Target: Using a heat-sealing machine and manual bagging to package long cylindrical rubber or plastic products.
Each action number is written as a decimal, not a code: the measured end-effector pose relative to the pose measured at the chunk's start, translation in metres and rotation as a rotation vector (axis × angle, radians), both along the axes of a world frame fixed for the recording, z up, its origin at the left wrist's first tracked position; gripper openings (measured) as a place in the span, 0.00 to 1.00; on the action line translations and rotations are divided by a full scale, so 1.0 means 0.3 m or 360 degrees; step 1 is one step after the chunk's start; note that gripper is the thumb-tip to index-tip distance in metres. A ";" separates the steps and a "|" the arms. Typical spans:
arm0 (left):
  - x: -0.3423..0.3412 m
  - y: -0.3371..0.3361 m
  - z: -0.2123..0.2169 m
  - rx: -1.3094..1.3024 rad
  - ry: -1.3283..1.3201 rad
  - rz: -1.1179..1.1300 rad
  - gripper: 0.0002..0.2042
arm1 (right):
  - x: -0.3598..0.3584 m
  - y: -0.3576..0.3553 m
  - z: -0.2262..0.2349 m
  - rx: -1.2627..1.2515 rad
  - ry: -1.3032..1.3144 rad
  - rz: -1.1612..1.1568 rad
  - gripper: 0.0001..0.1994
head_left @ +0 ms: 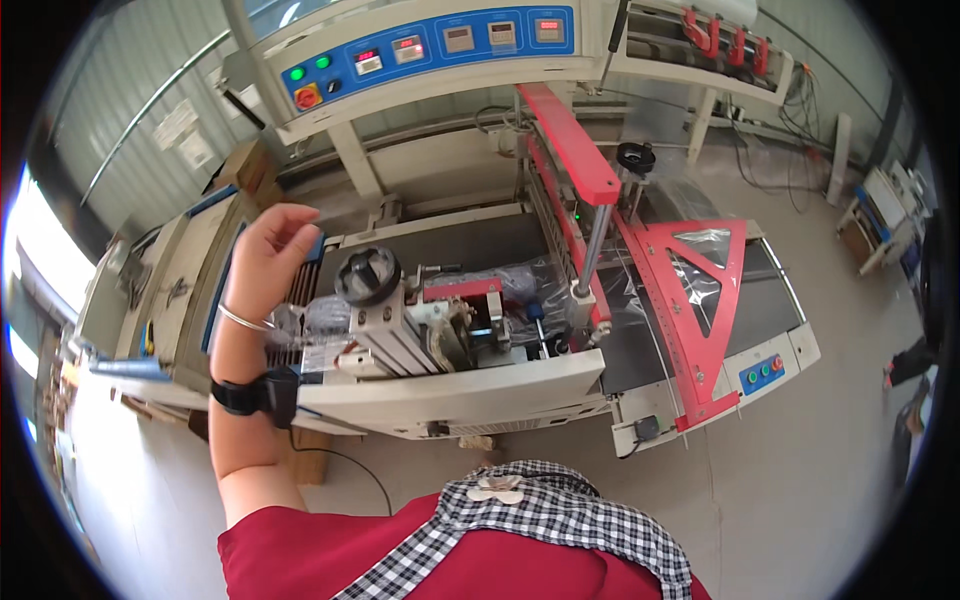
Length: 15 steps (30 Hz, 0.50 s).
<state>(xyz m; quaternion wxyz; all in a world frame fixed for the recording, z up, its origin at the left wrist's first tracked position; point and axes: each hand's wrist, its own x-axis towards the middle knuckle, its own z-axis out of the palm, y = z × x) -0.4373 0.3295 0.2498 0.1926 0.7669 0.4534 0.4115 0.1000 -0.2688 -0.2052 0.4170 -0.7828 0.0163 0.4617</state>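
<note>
My left hand (268, 255) is raised over the left end of a packaging machine, near its roller infeed (290, 340). Its fingers are loosely bent, with the thumb apart, and nothing shows between them. Just below the wrist lies a clear plastic-wrapped item (326, 314), beside a black handwheel (368, 275) and apart from the hand. Another plastic-wrapped item (512, 280) lies farther right, behind the metal mechanism (470, 325). My right hand is out of view.
A red sealing bar (570, 140) and a red triangular plate (680, 310) span the machine's right side, with clear film around them. The blue control panel (430, 48) runs overhead. A wooden-topped table (175, 290) stands left, and a cardboard box (250, 172) behind.
</note>
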 end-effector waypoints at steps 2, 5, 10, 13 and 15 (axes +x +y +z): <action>-0.057 0.159 0.073 0.0084 0.0202 0.0064 0.11 | -0.085 0.077 0.011 -0.0033 -0.0027 0.0012 0.21; -0.019 0.374 0.136 0.0183 0.0597 0.0136 0.14 | -0.187 0.267 -0.003 -0.0032 -0.0060 0.0069 0.21; -0.022 0.733 0.192 0.0340 0.0936 0.0376 0.23 | -0.117 0.473 -0.137 0.0013 -0.0287 0.0306 0.15; 0.141 0.929 0.228 0.0277 0.1215 0.0749 0.28 | -0.139 0.392 -0.161 -0.0008 -0.0118 0.0101 0.12; 0.194 1.022 0.236 0.0148 0.1232 0.0741 0.27 | -0.263 0.196 -0.163 -0.0062 0.0014 -0.0162 0.11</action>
